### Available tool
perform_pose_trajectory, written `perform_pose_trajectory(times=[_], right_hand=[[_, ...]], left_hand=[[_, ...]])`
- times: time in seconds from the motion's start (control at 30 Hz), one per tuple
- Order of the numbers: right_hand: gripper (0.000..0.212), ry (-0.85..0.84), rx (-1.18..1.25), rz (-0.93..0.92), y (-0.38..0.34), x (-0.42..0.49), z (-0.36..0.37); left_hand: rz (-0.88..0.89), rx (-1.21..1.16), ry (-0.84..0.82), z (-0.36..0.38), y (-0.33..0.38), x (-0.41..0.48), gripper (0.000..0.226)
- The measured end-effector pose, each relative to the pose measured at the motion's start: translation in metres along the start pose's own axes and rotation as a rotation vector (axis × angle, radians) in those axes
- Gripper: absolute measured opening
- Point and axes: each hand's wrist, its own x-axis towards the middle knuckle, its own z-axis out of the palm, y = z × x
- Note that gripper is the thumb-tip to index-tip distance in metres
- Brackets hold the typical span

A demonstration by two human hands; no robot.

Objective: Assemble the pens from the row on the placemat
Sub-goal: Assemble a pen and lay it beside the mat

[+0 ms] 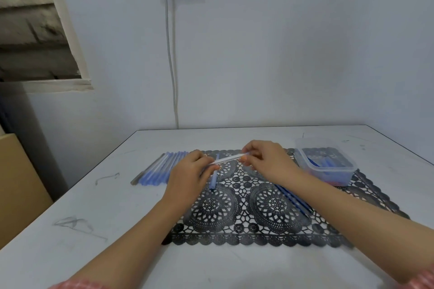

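Observation:
A clear pen barrel (pixel 229 158) is held level above the black lace placemat (pixel 258 230). My left hand (pixel 190 176) pinches its left end and my right hand (pixel 267 159) pinches its right end. A row of several blue-and-clear pen barrels (pixel 159 169) lies at the placemat's left edge. One blue pen part (pixel 213 178) lies on the mat under my left hand's fingers. Several dark blue pens (pixel 293 199) lie on the mat, partly hidden by my right forearm.
A clear plastic box (pixel 326 164) holding blue parts stands at the mat's back right corner. The white table (pixel 94 230) ends at a wall behind. A cable (pixel 172 65) hangs down the wall from a socket. A cardboard box (pixel 21 183) stands left of the table.

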Motion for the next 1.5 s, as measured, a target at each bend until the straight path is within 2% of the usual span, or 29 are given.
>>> perform_pose_trajectory(times=[0.1,0.17,0.43,0.53,0.6,0.7,0.87,0.97,1.1,1.17,1.27,1.33,1.4,1.5], right_hand=[[0.021,0.012,-0.262,-0.12,0.007,-0.004,0.001],[0.025,0.037,-0.37,-0.184,0.012,-0.006,0.002],[0.022,0.096,-0.477,-0.366,0.025,-0.009,0.008],[0.018,0.217,-0.485,-0.465,0.026,-0.01,0.007],[0.026,0.252,-0.477,-0.497,0.025,-0.012,0.007],[0.022,0.263,-0.437,-0.487,0.025,-0.015,0.007],[0.031,0.209,-0.355,-0.394,0.022,-0.022,0.007],[0.021,0.176,-0.314,-0.359,0.02,-0.024,0.004],[0.01,0.187,-0.283,-0.335,0.02,-0.028,0.003],[0.012,0.183,-0.283,-0.32,0.021,-0.026,0.004],[0.03,0.112,-0.309,-0.299,0.023,-0.025,0.007],[0.035,0.07,-0.307,-0.306,0.023,-0.025,0.009],[0.036,0.075,-0.32,-0.343,0.024,-0.026,0.01],[0.025,0.138,-0.342,-0.387,0.027,-0.025,0.01]], left_hand=[[0.09,0.011,0.028,0.001,-0.001,0.001,0.034],[0.133,0.027,0.038,0.003,-0.002,0.001,0.035],[0.233,0.17,0.012,0.006,-0.004,0.001,0.031],[0.205,0.174,-0.004,0.005,0.001,-0.001,0.048],[0.189,0.175,-0.013,0.006,0.002,-0.001,0.056],[0.171,0.159,-0.028,0.008,0.002,0.0,0.058],[0.174,0.179,0.0,0.007,0.0,0.0,0.051],[0.2,0.183,-0.006,0.005,0.001,0.0,0.051],[0.232,0.165,-0.032,0.002,0.002,0.001,0.034],[0.236,0.169,-0.046,0.002,0.002,0.001,0.033],[0.231,0.194,-0.04,0.001,0.003,0.002,0.033],[0.224,0.208,-0.032,0.001,0.003,0.002,0.033],[0.22,0.222,-0.037,0.001,0.002,0.001,0.033],[0.212,0.239,-0.049,0.001,0.001,0.002,0.033]])
